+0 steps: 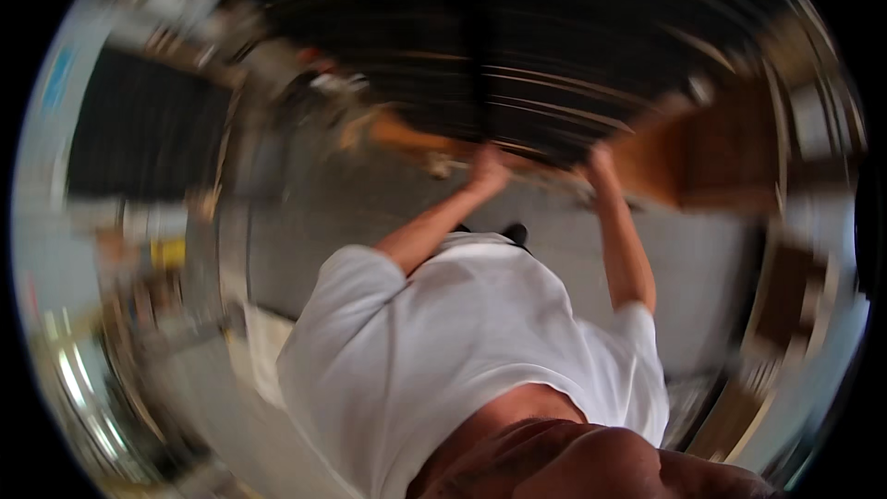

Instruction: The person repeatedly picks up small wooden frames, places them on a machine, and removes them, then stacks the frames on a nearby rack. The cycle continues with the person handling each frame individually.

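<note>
The left hand (490,172) and right hand (600,166) are being held apart at the near edge of a dark slatted panel (564,37), which is extending ahead; whether it is being gripped cannot be told through the blur. What is done or left cannot be judged. At the right, a brown box-shaped thing (730,148) is standing, its contents not being shown.

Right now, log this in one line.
left hand: at edge of dark striped surface | right hand: same edge | grip: blurred, unclear
</note>
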Demonstrator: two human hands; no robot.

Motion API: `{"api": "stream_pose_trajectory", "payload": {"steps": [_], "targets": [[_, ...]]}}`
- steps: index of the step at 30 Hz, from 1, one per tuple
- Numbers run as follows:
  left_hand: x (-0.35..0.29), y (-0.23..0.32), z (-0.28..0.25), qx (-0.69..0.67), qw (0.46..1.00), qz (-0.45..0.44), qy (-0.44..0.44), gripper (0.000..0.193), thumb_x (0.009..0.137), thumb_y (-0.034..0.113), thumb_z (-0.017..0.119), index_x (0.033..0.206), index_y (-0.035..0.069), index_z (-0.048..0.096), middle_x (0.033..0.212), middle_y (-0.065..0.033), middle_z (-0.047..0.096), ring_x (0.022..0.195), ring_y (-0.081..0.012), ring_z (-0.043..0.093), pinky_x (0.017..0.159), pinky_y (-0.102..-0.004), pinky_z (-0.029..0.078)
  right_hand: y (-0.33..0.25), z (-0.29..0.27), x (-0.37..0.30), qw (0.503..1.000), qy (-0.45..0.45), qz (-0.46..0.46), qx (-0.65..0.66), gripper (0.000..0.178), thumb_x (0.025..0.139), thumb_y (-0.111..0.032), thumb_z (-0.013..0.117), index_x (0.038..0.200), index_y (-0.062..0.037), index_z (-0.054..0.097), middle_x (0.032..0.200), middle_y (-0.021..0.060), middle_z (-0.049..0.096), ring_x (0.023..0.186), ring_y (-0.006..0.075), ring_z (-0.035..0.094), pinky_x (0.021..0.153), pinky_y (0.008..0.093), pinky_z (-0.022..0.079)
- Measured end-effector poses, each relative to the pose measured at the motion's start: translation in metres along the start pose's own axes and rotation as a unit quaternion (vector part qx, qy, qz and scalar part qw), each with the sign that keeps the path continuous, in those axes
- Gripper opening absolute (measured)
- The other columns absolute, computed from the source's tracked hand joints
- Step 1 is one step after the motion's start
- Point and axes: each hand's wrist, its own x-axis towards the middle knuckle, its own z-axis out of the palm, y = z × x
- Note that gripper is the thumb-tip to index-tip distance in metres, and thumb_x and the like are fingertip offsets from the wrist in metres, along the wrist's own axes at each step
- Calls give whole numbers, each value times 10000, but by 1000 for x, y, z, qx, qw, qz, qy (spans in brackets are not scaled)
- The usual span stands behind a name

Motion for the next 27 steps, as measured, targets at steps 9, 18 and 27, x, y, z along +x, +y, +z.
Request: {"api": "stream_pose_trajectory", "payload": {"steps": [9,18,27], "targets": [[-87,-91,-96,-146,989,-25,0,409,848,180,627,1203,9,518,994,-198,640,890,-310,639,775,-398,495,28,-14,-124,978,191,-80,-28,432,947,-490,489,963,-76,612,832,35,643,650,163,588,541,269,472],[-140,-323,-268,-126,967,-213,68,355,882,316,602,1062,10,587,877,-160,653,822,-272,627,743,-368,495,204,245,-135,962,-51,260,-63,527,889,-562,547,1055,-68,469,900,125,622,784,250,623,580,319,523],[-239,-533,-481,-382,787,-418,246,538,901,536,538,991,8,595,788,-44,612,723,-167,606,606,-330,508,252,613,-142,902,-239,249,-258,838,835,-687,518,1310,-15,359,1151,204,554,1034,299,580,776,380,506]]}}
